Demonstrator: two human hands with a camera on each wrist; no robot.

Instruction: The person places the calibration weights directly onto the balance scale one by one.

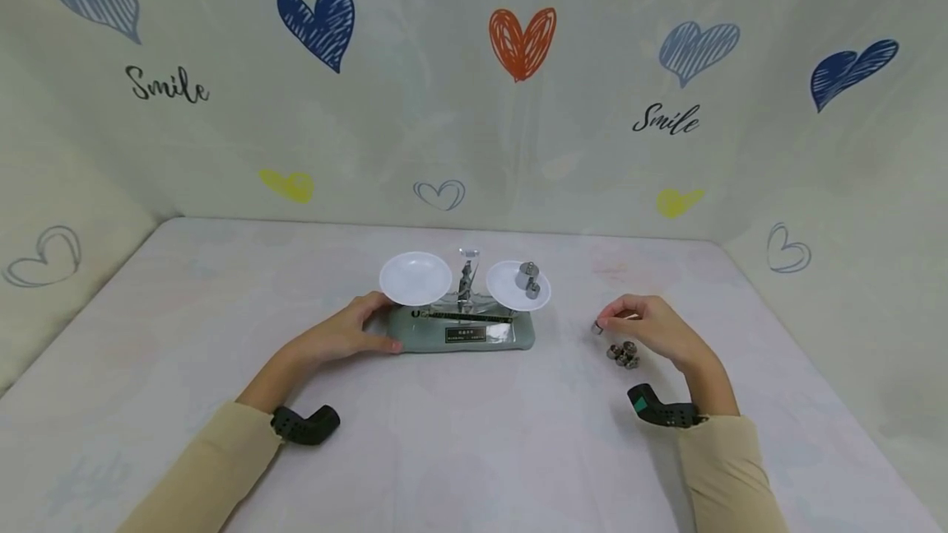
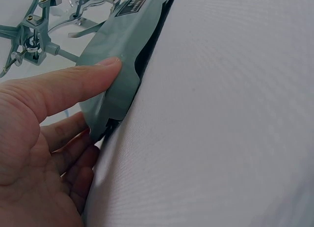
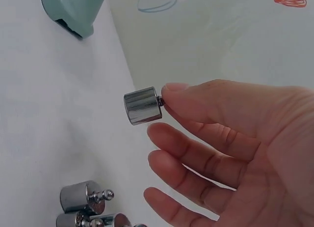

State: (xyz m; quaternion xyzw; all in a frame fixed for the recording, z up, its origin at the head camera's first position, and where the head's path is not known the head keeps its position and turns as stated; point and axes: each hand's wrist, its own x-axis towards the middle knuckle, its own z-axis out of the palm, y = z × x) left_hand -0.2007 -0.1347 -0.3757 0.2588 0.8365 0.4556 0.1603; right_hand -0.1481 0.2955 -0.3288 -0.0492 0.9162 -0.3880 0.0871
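Head view. A small balance stands on a pale surface, toward the far edge, its long green base running roughly parallel to that edge. The left hand grips the base at its left end, below the left pan. The right hand, on the side of the surface's right edge, pinches a metal weight; a cluster of weights lies just beside that hand, toward the near side. A large weight and a small weight rest in the right pan. The governing relation, as judged here: the right pan lies to the left of the pinched weight and farther toward the far edge, and the right hand is the nearer of the two to it.

Left wrist view. The thumb is pressed on the base near its end; the other fingers lie on the opposite side, their contact partly hidden.

Right wrist view. Thumb and index finger pinch the weight by its knob; the remaining fingers are spread apart, loosely bent. The cylinder's axis points from the knob away from the fingertips, the knob apparently uppermost. The cluster is well apart from it; whether the weight touches the surface cannot be told.
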